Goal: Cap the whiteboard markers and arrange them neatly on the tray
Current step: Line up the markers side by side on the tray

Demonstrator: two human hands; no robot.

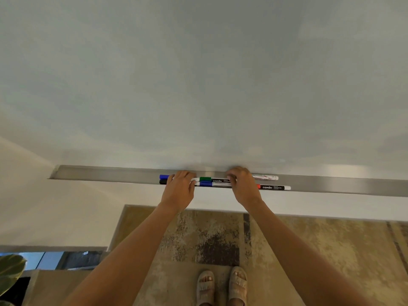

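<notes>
Several capped whiteboard markers lie lengthwise in two rows on the long metal tray (110, 174) under the whiteboard (198, 74). A blue cap (163, 176) and a black cap (163, 181) stick out left of my left hand (180, 188). A green-capped marker (213, 179) and a blue-capped marker (215, 184) lie between my hands. A red-capped marker (273, 187) and a white marker (266, 177) extend right of my right hand (241, 184). Both hands rest fingers-down on the markers, pressing on them; the fingertips hide the parts beneath.
The tray runs on to the right edge of the view. A patterned rug (287, 250) lies on the floor below, with my sandalled feet (221, 283) on it. A plant leaf (11, 270) shows at the lower left corner.
</notes>
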